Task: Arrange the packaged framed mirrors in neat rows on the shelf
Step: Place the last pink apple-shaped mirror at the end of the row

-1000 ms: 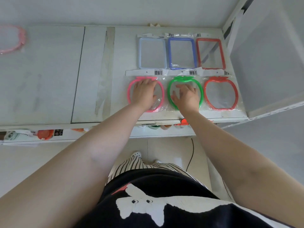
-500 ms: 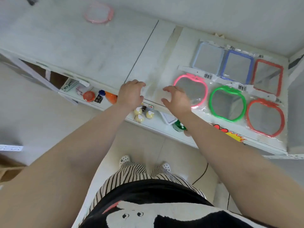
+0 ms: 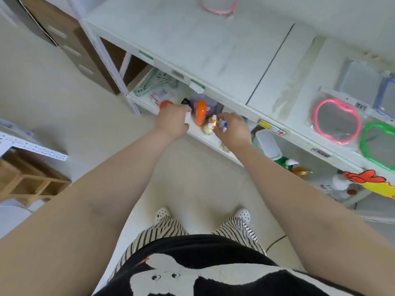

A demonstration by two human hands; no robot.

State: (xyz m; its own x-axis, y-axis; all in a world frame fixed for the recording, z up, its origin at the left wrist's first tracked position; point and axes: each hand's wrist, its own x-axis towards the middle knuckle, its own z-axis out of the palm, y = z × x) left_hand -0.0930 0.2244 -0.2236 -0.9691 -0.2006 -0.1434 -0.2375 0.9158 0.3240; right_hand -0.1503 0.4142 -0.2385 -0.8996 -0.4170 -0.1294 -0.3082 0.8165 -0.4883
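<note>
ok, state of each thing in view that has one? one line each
left hand: at the lower shelf, fingers curled round a small white item
right hand: at the lower shelf, fingers curled among small bottles, grip unclear
pink apple-shaped mirror: flat on the top shelf, packaged, untouched
green apple-shaped mirror: flat beside the pink one, partly out of frame
light pink mirror: lying apart at the far edge
orange bottle: upright between the hands

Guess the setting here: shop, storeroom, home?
Probably a small shop or its stockroom. White metal shelving carries price-label strips on its edge, barcoded bagged pink apple-shaped mirror lies on display, and small assorted goods like an orange bottle fill the lower shelf.
</note>
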